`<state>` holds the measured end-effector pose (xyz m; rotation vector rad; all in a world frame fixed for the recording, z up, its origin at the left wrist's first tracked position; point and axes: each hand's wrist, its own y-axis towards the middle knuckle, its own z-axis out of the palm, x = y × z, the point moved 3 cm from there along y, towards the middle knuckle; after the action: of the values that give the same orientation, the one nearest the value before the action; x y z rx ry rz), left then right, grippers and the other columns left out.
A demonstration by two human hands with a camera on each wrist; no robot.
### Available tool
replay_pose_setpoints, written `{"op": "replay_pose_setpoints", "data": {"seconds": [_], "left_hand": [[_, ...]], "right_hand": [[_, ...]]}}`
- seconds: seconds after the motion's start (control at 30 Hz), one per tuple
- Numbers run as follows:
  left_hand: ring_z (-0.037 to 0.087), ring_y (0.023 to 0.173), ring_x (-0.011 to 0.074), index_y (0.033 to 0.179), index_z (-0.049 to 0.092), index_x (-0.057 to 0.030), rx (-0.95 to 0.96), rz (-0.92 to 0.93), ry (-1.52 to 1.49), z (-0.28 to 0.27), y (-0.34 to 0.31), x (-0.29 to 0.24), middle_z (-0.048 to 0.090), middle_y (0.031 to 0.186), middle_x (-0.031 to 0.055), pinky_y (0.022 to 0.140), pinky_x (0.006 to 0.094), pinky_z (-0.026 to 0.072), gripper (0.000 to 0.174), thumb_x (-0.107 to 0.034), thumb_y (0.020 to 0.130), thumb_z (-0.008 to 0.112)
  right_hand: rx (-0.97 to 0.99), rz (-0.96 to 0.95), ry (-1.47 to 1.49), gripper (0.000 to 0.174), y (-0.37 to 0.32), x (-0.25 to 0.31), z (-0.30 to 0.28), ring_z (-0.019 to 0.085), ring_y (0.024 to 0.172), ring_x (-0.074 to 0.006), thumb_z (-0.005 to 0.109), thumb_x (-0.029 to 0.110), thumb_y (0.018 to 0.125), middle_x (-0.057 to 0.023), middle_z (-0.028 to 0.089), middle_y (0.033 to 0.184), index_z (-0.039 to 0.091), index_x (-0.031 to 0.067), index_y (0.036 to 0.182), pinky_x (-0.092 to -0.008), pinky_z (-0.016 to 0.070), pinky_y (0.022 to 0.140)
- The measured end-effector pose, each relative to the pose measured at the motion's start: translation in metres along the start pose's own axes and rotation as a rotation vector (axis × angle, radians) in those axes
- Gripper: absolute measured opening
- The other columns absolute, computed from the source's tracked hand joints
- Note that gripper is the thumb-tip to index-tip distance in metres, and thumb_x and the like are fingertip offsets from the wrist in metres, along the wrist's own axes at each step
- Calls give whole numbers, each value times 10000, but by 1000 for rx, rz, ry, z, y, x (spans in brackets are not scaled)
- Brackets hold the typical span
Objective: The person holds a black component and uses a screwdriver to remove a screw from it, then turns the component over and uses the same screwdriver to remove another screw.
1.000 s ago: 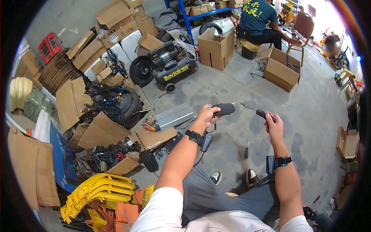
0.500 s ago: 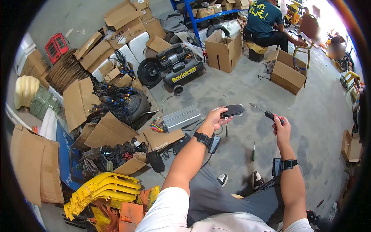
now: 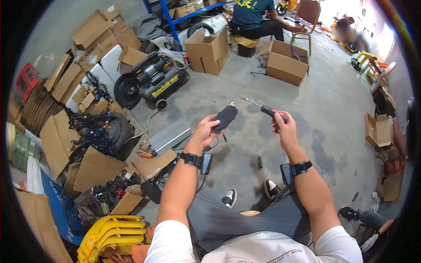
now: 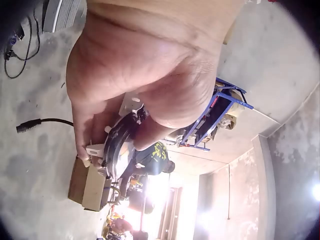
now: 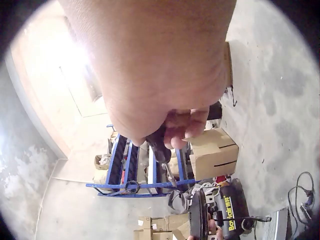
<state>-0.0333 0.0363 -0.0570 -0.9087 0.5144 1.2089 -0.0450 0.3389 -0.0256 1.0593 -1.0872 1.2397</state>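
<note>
My left hand grips a flat, black, oval unit by its near end, thumb on top. In the left wrist view the unit has a glossy face and pale mounting tabs, and a short cable with a black plug sticks out beside the hand. My right hand holds a screwdriver by its black and red handle. Its shaft points up and left, the tip just beyond the unit's far end in the head view. The right wrist view shows the dark handle between thumb and fingers.
A green-handled screwdriver lies on the floor before my shoes. To the left are a silver finned box with coloured wires, an air compressor and heaped cartons. Open cardboard boxes stand ahead, near a seated person.
The head view has swung, shifting the scene left. The unit has turned from lying level to slanting, its far end upward. The screwdriver stays in the right hand, tip near the unit.
</note>
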Motion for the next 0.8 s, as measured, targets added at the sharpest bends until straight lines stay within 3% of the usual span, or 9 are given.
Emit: {"op": "replay_pose_setpoints", "data": {"seconds": [0.17,0.33,0.53,0.73,0.8], "left_hand": [[657,1022,386,1396,345,27,16,1,-21,1,2,0,561,1233,255,880,467,565,498,-14,929,514],[641,1069,377,1477,291,0,65,109,-257,5,0,-7,549,1275,260,918,420,551,588,-6,928,501],[639,1091,341,1460,350,-10,294,197,-23,17,-11,-17,566,1269,225,942,416,550,659,47,830,538],[652,1068,341,1399,352,-28,299,175,-29,26,-16,-10,591,1215,212,917,421,561,672,80,772,569],[653,1067,343,1401,355,-49,309,156,-21,26,-15,-8,578,1247,214,921,433,559,645,54,804,578]], "right_hand": [[33,30,9,302,-1,2,2,566,590,-103,613,275,972,-64,640,819,585,26,1141,-231,441,499],[93,38,43,310,-3,6,3,561,586,-111,610,282,970,-66,636,816,581,27,1143,-237,439,506],[215,93,189,295,-9,13,7,565,626,-113,629,262,950,-68,648,826,601,34,1134,-242,445,555],[271,71,176,279,-10,13,11,562,601,-122,595,245,969,-79,630,811,576,20,1133,-240,436,523],[273,71,177,279,-11,14,12,561,601,-124,596,246,967,-78,629,809,577,21,1131,-243,436,524]]}}
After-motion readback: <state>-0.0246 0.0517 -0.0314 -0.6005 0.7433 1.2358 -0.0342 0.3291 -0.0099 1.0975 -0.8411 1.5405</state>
